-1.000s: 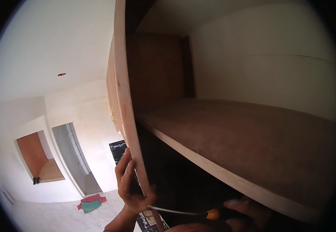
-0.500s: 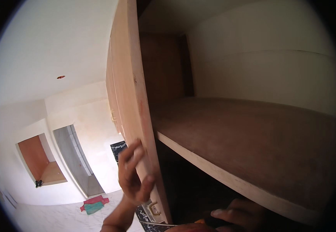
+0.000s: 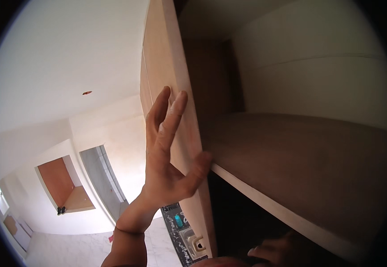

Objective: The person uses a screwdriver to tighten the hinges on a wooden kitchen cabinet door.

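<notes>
My left hand (image 3: 164, 155) is raised against the pale wooden upright (image 3: 175, 53) of a cabinet. Its fingers are stretched up along the panel's side face, and the thumb is spread to the right over the front edge, close to where the shelf begins. It holds nothing. Low in the picture, my right hand (image 3: 275, 250) is in deep shadow beneath the front edge of the brown shelf (image 3: 287, 169). Its fingers look curled, with a lighter thumb tip showing; whatever they hold, if anything, is lost in the dark.
Inside the cabinet are a dark back panel (image 3: 209, 75) and a pale wall (image 3: 309, 80). Left of the upright, a room lies below with a doorway (image 3: 104, 178), a wall niche (image 3: 64, 184) and marble-look floor (image 3: 68, 244). A black patterned counter (image 3: 174, 231) carries a turquoise item (image 3: 178, 220).
My left hand has moved up along the upright and its fingers have straightened. The view has shifted, so the cabinet sits farther right. The right hand stays low under the shelf.
</notes>
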`<state>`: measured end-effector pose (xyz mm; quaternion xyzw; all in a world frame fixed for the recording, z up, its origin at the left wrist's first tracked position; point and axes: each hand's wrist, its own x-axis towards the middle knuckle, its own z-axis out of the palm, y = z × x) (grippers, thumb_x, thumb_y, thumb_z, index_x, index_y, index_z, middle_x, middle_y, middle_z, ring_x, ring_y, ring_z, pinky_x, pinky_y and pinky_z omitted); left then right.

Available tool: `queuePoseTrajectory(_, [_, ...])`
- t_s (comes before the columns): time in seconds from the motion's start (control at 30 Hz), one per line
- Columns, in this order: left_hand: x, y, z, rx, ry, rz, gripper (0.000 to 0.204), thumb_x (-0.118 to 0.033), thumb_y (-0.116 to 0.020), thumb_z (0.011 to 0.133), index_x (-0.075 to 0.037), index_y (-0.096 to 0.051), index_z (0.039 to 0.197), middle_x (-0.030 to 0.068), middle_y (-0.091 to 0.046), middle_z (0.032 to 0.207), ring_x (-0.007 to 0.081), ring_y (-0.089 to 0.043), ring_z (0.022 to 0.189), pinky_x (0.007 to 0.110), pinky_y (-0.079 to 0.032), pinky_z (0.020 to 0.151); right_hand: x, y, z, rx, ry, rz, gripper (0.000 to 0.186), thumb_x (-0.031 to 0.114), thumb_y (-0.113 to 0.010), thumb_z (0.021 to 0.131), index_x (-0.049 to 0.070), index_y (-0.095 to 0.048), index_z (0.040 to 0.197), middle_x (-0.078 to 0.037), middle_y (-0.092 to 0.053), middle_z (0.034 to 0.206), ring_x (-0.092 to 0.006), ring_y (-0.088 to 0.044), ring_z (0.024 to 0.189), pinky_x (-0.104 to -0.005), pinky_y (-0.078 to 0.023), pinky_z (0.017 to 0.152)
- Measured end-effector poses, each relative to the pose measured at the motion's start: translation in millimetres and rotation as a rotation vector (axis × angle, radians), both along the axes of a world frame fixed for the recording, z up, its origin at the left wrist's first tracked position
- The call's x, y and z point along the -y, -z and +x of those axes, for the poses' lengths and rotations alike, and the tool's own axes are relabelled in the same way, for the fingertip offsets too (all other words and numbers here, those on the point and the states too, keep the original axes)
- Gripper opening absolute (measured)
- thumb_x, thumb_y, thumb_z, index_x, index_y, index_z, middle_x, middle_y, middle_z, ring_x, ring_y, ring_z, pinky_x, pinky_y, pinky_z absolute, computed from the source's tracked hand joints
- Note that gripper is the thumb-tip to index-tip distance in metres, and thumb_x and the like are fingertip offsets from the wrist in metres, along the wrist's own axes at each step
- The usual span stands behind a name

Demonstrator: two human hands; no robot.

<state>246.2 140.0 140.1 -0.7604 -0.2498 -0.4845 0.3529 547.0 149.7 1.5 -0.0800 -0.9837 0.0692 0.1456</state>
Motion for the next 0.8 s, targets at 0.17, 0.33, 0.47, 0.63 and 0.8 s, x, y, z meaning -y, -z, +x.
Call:
queuePoseTrajectory(0.17, [-6,2,6,0.009,0.043,0.021,0.089,-0.009,-0.071,0.078,-0.006,-0.035,0.159,0.0314,-0.022,0.161,0.0481,-0.025,0.152,0.056,-0.032,0.119,-7,-15,-1,0.029,-0.005,-0.007,0.033,0.025,-0.072,0.087,0.005,-0.067,0.114,-0.015,-0.069,0.095,-0.0284,-0.07,0.08,-0.0419,-0.057,0.074])
queuePoseTrajectory(0.33, [-8,0,7,0.024,0.19,0.036,0.085,-0.006,-0.071,0.078,-0.009,-0.038,0.156,0.0347,-0.02,0.159,0.0524,-0.026,0.15,0.057,-0.031,0.12,-11,-42,8,0.021,0.005,-0.035,0.033,0.026,-0.072,0.087,0.006,-0.067,0.113,-0.014,-0.069,0.094,-0.028,-0.069,0.079,-0.0419,-0.057,0.073])
queuePoseTrajectory(0.47, [-10,-1,19,-0.077,0.102,0.044,0.097,-0.012,-0.07,0.084,-0.024,-0.017,0.164,0.0303,-0.016,0.164,0.0471,-0.027,0.152,0.055,-0.034,0.12,-20,-40,24,-0.007,-0.003,-0.064,0.033,0.026,-0.072,0.087,0.007,-0.067,0.113,-0.013,-0.069,0.093,-0.0277,-0.069,0.078,-0.0419,-0.056,0.072])
queuePoseTrajectory(0.63, [-11,15,30,-0.087,0.057,0.101,0.094,-0.013,-0.071,0.086,-0.027,-0.017,0.163,0.0301,-0.016,0.164,0.0478,-0.027,0.151,0.056,-0.035,0.119,-18,-27,33,-0.013,0.004,-0.059,0.032,0.027,-0.072,0.087,0.008,-0.067,0.113,-0.012,-0.069,0.092,-0.0272,-0.069,0.076,-0.0419,-0.056,0.071])
queuePoseTrajectory(0.8, [-11,13,14,-0.029,0.115,0.144,0.097,-0.016,-0.077,0.085,-0.03,-0.02,0.162,0.0249,-0.021,0.164,0.0425,-0.03,0.151,0.055,-0.037,0.118,-19,-32,36,-0.008,0.002,-0.057,0.032,0.028,-0.073,0.087,0.009,-0.067,0.113,-0.011,-0.069,0.09,-0.0268,-0.069,0.075,-0.042,-0.056,0.071])
